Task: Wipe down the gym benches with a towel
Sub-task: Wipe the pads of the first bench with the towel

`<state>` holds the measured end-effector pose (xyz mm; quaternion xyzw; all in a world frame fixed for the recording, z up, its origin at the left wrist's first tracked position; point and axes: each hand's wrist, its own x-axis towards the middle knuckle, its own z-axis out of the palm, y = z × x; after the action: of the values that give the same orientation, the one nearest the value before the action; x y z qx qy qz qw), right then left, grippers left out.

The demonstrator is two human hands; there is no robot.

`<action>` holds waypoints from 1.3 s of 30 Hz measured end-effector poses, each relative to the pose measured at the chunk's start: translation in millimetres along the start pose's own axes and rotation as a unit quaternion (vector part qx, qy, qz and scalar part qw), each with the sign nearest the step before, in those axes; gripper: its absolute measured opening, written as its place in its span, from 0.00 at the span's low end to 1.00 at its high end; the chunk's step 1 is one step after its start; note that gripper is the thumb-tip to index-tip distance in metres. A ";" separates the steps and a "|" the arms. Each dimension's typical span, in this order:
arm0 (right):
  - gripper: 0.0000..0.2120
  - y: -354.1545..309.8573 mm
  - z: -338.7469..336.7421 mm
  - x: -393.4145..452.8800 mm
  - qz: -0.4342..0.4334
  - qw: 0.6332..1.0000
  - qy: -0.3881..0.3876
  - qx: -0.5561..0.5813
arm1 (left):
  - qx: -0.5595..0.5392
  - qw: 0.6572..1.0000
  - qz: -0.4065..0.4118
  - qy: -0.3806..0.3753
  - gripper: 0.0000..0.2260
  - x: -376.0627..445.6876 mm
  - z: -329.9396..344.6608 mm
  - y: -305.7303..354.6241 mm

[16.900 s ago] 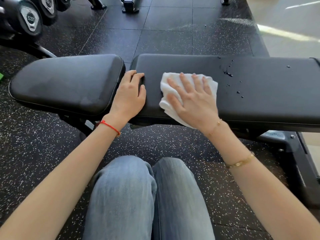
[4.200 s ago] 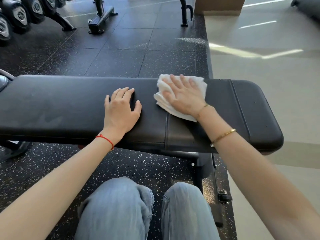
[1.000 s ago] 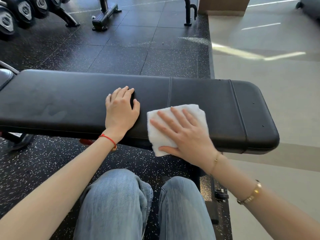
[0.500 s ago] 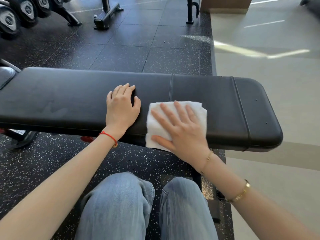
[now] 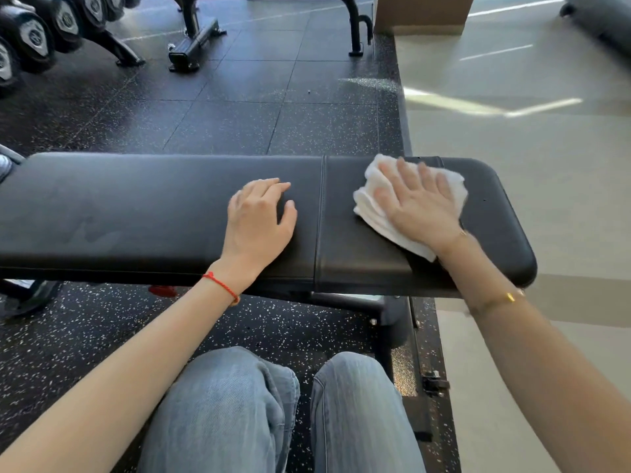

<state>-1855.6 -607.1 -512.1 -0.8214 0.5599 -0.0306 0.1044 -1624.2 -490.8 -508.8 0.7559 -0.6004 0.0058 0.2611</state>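
Note:
A long black padded gym bench (image 5: pixel 136 213) runs across the view in front of my knees. A folded white towel (image 5: pixel 372 203) lies on its right section, close to the far edge. My right hand (image 5: pixel 420 203) presses flat on the towel with straight, spread fingers. My left hand (image 5: pixel 259 216) rests palm down on the pad just left of the seam, fingers lightly bent, holding nothing. A faint damp streak shows on the pad's left part.
A dumbbell rack (image 5: pixel 37 35) stands at the far left, and black equipment legs (image 5: pixel 194 39) at the back. The bench's metal frame (image 5: pixel 399 336) drops beside my right knee. A pale smooth floor (image 5: pixel 529 138) begins right of the speckled rubber mat.
My right hand has slid the towel from the near edge by the seam to the far right part of the pad. My left hand stayed in place.

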 end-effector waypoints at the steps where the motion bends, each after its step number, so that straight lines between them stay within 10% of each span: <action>1: 0.28 -6.2 -1.9 12.1 -0.001 1.000 -0.014 -0.008 | -0.003 1.000 0.011 -0.007 0.17 2.5 3.3 9.8; 7: 0.28 2.8 6.2 -38.7 -0.093 0.995 0.022 -0.010 | 0.030 0.998 0.035 -0.052 0.21 12.7 30.9 40.2; 17: 0.25 13.2 -22.1 63.3 0.009 1.000 -0.004 -0.027 | 0.052 0.998 0.022 -0.033 0.21 11.1 40.6 45.0; 24: 0.28 2.8 0.5 -41.5 -0.095 0.995 0.021 -0.023 | 0.047 0.998 0.027 -0.029 0.20 11.4 38.2 42.6; 39: 0.29 68.5 -7.7 -65.3 0.053 0.998 0.043 0.003 | 0.041 0.998 0.023 -0.043 0.21 9.3 39.6 45.4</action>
<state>-1943.6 -571.7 -514.3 -0.7883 0.6062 -0.0625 0.0842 -1674.9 -521.6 -522.3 0.7517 -0.6271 0.0039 0.2042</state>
